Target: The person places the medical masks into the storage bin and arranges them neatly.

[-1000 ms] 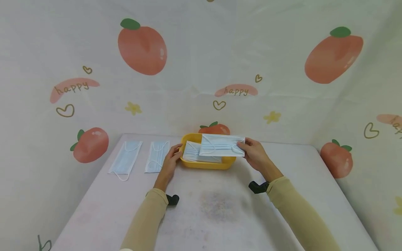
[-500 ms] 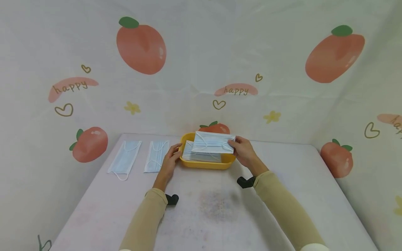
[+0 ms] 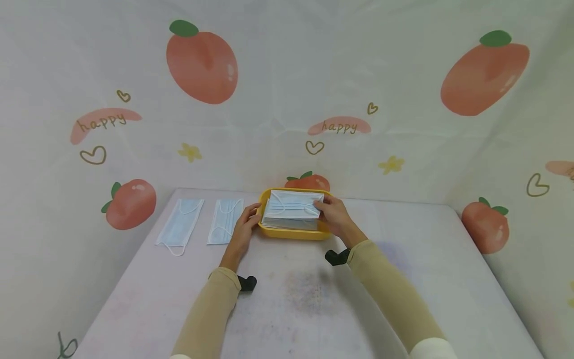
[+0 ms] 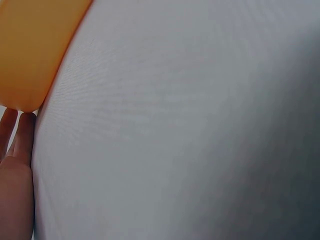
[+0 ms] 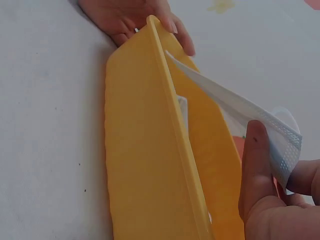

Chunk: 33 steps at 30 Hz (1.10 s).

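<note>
My right hand (image 3: 336,217) pinches a light-blue face mask (image 3: 287,204) at its right end, thumb on top. The mask hangs over a yellow plastic tray (image 3: 291,233), above a stack of other masks (image 3: 291,224) inside it. In the right wrist view, the held mask (image 5: 235,102) slants down past the tray's rim, between thumb and fingers. My left hand (image 3: 243,229) holds the tray's left end, with fingertips over the rim in the right wrist view and others against the outer wall (image 4: 40,55) in the left wrist view.
Two face masks lie flat left of the tray: one far left (image 3: 181,224) and one closer (image 3: 224,222), partly behind the left hand. A white cloth with printed fruit (image 3: 204,67) hangs behind the pale tabletop (image 3: 287,319).
My right hand has carried its mask leftward and down, from the tray's right side to over the stack. The left hand stays at the tray's left end.
</note>
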### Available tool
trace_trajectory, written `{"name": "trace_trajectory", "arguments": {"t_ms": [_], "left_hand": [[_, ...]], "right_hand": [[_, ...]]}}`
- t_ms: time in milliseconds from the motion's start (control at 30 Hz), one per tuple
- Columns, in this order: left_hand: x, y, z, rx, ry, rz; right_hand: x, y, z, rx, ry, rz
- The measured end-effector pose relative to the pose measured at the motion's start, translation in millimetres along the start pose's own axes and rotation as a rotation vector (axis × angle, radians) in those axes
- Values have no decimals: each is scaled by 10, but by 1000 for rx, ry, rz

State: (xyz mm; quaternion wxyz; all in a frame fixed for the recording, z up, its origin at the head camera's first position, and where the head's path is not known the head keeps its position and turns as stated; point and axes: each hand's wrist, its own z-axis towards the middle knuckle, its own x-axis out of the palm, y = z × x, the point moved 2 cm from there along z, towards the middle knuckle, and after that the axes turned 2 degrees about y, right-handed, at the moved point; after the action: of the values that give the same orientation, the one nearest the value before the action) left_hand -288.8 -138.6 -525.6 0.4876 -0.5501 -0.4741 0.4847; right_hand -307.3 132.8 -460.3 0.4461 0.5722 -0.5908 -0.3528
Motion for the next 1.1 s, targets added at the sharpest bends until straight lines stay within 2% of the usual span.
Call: {"name": "trace_trajectory", "arguments": {"t_ms": [200, 233, 433, 567, 833, 933, 1100], "left_hand": [[-15, 27, 9, 12, -2, -1], [-17, 67, 31, 15, -8, 1], [-20, -39, 8, -31, 32, -24], [-19, -80, -11, -37, 45, -19], [1, 35, 15, 8, -11, 11], [5, 54, 18, 19, -22, 15], [9, 53, 13, 20, -26, 18]], "right_hand": [[99, -14, 57, 8, -3, 5], [115, -13, 61, 7, -6, 10], [173, -37, 111, 9, -5, -1], [186, -63, 142, 30, -5, -23], [180, -80, 142, 39, -1, -66], [179, -79, 139, 58, 3, -109], [181, -60, 119, 80, -13, -264]]}}
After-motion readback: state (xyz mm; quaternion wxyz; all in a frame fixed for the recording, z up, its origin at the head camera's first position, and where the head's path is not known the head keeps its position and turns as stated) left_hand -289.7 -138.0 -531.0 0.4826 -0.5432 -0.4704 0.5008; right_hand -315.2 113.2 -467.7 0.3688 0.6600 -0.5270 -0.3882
